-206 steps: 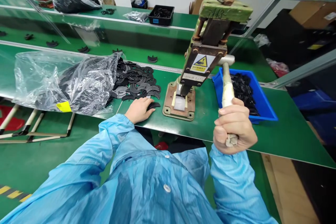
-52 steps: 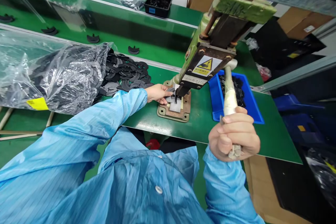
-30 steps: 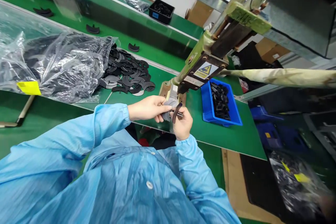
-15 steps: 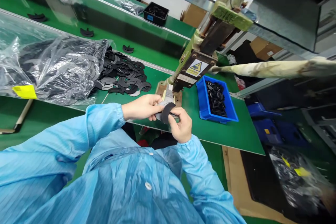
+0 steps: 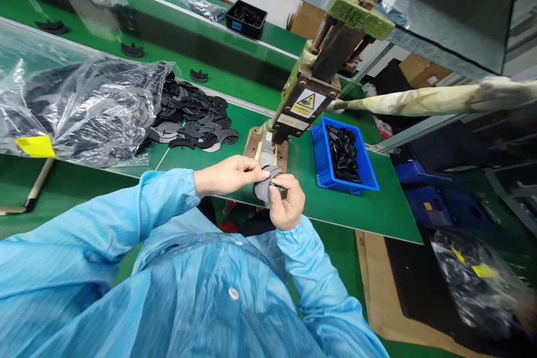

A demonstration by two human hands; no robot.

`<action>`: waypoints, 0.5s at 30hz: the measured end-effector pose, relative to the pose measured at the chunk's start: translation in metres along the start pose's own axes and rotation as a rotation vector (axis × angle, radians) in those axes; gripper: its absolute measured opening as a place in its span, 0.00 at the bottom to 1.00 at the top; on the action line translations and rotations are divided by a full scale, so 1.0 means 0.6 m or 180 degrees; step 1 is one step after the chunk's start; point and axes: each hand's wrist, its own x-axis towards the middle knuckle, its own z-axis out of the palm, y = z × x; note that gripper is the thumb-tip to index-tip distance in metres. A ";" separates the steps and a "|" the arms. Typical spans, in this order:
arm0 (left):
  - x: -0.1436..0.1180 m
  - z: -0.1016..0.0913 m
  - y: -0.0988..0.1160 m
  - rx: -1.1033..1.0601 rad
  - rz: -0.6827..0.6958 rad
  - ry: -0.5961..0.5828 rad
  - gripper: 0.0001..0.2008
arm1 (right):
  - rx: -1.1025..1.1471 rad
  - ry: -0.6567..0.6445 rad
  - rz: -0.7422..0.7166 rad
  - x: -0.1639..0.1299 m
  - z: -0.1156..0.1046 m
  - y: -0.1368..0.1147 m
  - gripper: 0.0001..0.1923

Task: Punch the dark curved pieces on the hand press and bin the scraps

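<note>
My left hand (image 5: 229, 174) and my right hand (image 5: 286, 205) meet near the front edge of the green table (image 5: 377, 210), both pinching a flat grey-black curved part (image 5: 264, 187). Just behind them stands a green hand press (image 5: 310, 86) on a brown base plate (image 5: 251, 142). Its long wrapped lever (image 5: 440, 99) sticks out to the right, held by no one. A loose heap of black curved parts (image 5: 193, 117) lies left of the press. A blue bin (image 5: 323, 148) with black pieces sits to its right.
A large clear plastic bag (image 5: 79, 109) full of black parts lies at the left. A conveyor belt (image 5: 168, 61) behind carries single black parts. A black tray (image 5: 245, 18) stands farther back. The table edge drops to a cardboard-covered floor (image 5: 386, 291) at the right.
My right hand has let go of the press lever, which swung up to the right. My left hand drew the part out of the press, and both hands now hold it.
</note>
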 end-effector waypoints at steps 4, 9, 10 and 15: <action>-0.002 0.002 -0.013 -0.0561 -0.0006 0.0166 0.22 | 0.0114 0.0032 0.0114 -0.004 0.002 0.006 0.08; -0.001 -0.028 -0.044 -0.0792 -0.0502 -0.0333 0.24 | 0.0189 -0.0303 0.0369 0.003 -0.011 0.023 0.13; 0.004 -0.041 -0.055 -0.0778 -0.0529 -0.0084 0.24 | 0.0176 -0.0297 0.0457 0.001 -0.017 0.032 0.15; 0.093 -0.134 -0.114 -0.0940 -0.1092 0.1504 0.18 | -0.0084 0.0100 0.0880 -0.030 -0.052 0.101 0.13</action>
